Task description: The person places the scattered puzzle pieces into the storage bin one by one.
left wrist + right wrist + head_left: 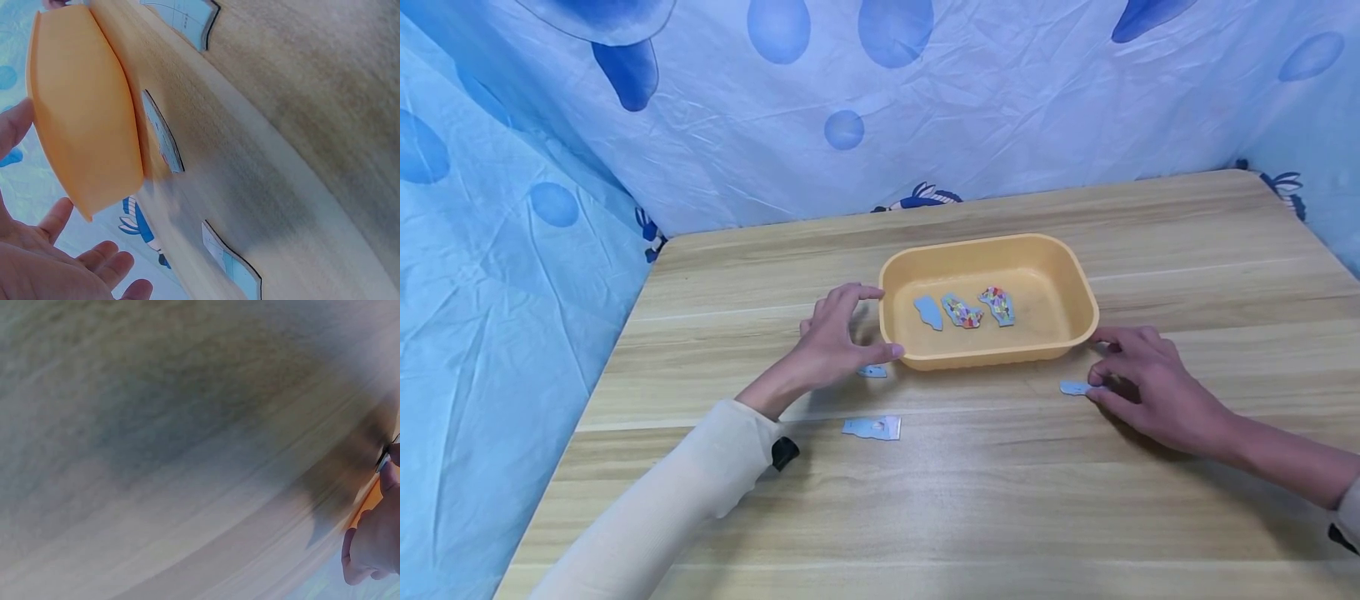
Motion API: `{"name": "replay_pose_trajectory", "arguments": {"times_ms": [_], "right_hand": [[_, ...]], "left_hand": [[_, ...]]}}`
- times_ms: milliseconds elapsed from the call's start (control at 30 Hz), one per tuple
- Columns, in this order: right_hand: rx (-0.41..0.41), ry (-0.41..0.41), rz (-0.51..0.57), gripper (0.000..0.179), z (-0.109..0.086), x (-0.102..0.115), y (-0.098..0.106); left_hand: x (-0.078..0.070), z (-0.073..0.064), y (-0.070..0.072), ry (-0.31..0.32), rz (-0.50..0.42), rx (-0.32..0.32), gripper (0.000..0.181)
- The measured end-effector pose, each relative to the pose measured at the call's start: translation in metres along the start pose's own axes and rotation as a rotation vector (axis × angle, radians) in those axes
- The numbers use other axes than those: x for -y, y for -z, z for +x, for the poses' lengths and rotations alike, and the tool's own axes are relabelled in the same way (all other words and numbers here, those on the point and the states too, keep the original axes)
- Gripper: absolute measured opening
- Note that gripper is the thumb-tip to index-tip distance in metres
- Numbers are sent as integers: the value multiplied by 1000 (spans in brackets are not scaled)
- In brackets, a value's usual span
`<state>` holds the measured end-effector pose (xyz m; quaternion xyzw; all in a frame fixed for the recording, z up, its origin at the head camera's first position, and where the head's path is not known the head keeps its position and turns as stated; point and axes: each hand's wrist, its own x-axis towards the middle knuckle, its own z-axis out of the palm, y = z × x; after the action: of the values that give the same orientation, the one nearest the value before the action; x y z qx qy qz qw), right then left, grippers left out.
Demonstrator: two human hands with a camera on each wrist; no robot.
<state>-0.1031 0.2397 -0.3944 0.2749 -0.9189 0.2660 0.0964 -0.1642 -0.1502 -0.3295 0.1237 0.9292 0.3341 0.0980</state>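
A yellow-orange plastic tray [988, 356] stands on the wooden table. In it lie three flat puzzle pieces: a plain blue one [928, 313] and two with colourful patches, one in the middle [961, 312] and one at the right [999, 306]. My left hand [842, 337] is at the tray's left end, thumb and forefinger spread and touching its rim, the other fingers loose. Right of the tray's near corner, my right hand [1150, 392] pinches a small light-blue puzzle piece [1073, 388] between thumb and forefinger, low over the table.
One light-blue puzzle piece [872, 372] lies partly hidden beneath my left hand. Another, with a wavy edge [871, 428], lies nearer me. Blue patterned cloth [715, 108] hangs behind the table [970, 517] and along its sides.
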Motion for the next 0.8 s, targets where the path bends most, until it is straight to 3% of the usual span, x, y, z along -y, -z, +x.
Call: {"name": "replay_pose_trajectory", "arguments": {"times_ms": [267, 800], "right_hand": [[-16, 25, 20, 34, -1, -3, 0], [-17, -34, 44, 30, 0, -1, 9]], "left_hand": [[0, 0, 0, 0, -7, 3, 74], [1, 0, 0, -1, -9, 5, 74]]}}
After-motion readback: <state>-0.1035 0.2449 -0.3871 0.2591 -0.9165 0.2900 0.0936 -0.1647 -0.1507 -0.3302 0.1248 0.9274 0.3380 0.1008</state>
